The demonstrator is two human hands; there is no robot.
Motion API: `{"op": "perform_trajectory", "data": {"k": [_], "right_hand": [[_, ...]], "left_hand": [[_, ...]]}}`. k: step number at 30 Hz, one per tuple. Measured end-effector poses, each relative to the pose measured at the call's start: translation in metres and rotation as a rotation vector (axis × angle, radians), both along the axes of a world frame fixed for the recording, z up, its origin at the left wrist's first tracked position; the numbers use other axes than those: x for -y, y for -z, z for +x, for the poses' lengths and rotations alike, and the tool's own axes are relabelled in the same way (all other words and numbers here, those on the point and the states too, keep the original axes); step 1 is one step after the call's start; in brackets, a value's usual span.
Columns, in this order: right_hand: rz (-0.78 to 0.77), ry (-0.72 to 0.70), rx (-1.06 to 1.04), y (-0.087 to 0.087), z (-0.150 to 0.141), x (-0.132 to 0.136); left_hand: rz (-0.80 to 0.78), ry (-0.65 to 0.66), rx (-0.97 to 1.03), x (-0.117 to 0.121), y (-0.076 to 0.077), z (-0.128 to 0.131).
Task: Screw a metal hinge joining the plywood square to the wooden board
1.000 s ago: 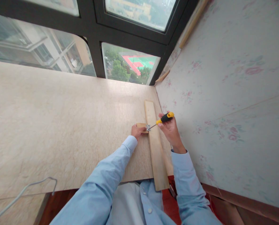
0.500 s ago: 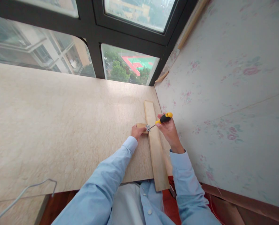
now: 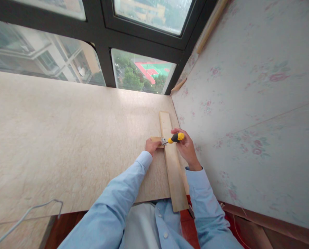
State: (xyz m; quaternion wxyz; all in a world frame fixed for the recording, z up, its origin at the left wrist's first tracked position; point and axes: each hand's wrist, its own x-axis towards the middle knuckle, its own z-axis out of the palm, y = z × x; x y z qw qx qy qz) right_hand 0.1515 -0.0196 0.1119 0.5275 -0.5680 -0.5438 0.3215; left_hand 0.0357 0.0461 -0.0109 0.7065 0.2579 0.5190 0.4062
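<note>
A long wooden board [image 3: 173,166] lies on the stone ledge, its near end sticking out past the front edge. Against its left side sits a short wood block [image 3: 155,139]. A small metal hinge [image 3: 163,141] spans the joint between the two. My left hand [image 3: 151,146] is closed on the short block, thumb near the hinge. In my right hand [image 3: 187,147] is a yellow and black screwdriver [image 3: 176,138], its shaft pointing left and its tip at the hinge. Whether the tip sits in a screw is too small to tell.
The stone ledge [image 3: 66,138] stretches left to the dark window frame [image 3: 144,36]. A flowered wall [image 3: 247,114] rises close beside my right hand. A grey cable [image 3: 35,207] lies across the ledge's front left corner.
The screwdriver's handle has swung left and slightly down, more foreshortened now. My right hand has moved a little left with it, fingers more spread. The left hand, block and board stay in place.
</note>
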Motion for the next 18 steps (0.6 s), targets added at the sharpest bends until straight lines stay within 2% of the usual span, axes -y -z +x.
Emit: {"op": "perform_trajectory", "data": {"k": [4, 6, 9, 11, 16, 18], "right_hand": [[-0.076, -0.136, -0.108, -0.001, 0.001, 0.006], [-0.078, -0.090, -0.077, 0.001, 0.003, 0.006], [-0.047, 0.047, 0.073, 0.004, 0.006, 0.003], [-0.032, 0.079, 0.141, 0.006, 0.006, 0.001], [-0.064, -0.139, -0.013, 0.010, 0.002, 0.003], [-0.089, -0.166, -0.062, 0.010, 0.002, 0.005]], "left_hand": [[-0.010, 0.015, 0.029, 0.001, -0.002, -0.001], [-0.012, 0.011, 0.018, 0.001, -0.002, 0.000], [0.000, -0.002, 0.007, 0.001, -0.001, 0.000], [0.006, -0.005, 0.003, 0.001, -0.001, 0.000], [0.001, 0.008, 0.029, 0.001, -0.003, -0.002], [-0.001, 0.008, 0.041, 0.001, -0.003, -0.001]]}}
